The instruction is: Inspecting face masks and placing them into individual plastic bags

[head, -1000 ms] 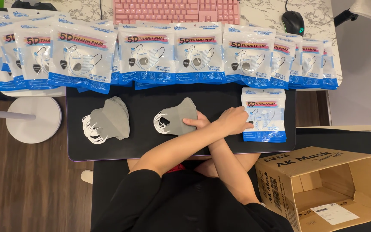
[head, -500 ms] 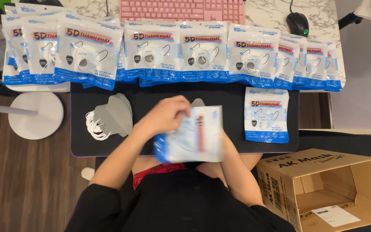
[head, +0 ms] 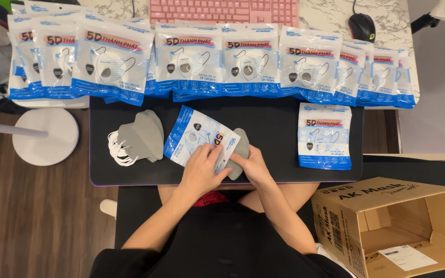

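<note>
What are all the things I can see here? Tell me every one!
mask pouch: one, white and blue, tilted on the mat under both hands
grey masks: small bunch, at the pouch's mouth
mask pile: one, grey with white loops, mat's left
spare pouch: one, white and blue, mat's right
pouch row: many, overlapping along the mat's far edge
mat: one, black
keyboard: one, pink, top
mouse: one, black, top right
cardboard box: one, brown, open, lower right
round base: one, white, floor left
left hand: on the pouch
right hand: on the grey masks
</note>
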